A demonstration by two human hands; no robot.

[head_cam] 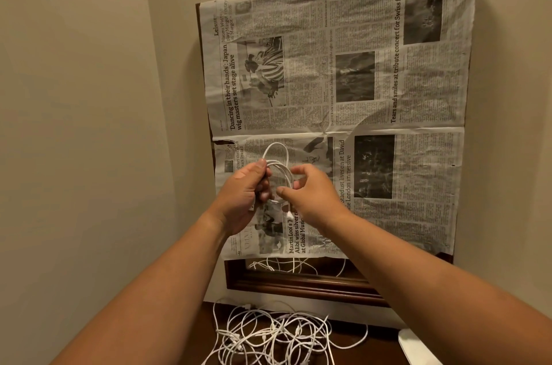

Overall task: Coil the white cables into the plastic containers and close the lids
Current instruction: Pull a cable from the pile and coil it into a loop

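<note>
I hold a white cable (279, 169) raised in front of a newspaper-covered mirror, wound into a few loops. My left hand (246, 197) grips the bundle on its left side, fingers closed around the strands. My right hand (310, 197) is at the right of the coil, thumb and fingers pinching the loops; a connector end hangs just below it. A tangled pile of more white cables (274, 334) lies on the dark wooden surface below. No open container shows; a white plastic piece (418, 348) sits at the bottom right edge.
Newspaper (343, 95) covers a dark wood-framed mirror (298, 284) leaning on the beige wall; the uncovered strip reflects cables. A wall corner stands close on the left.
</note>
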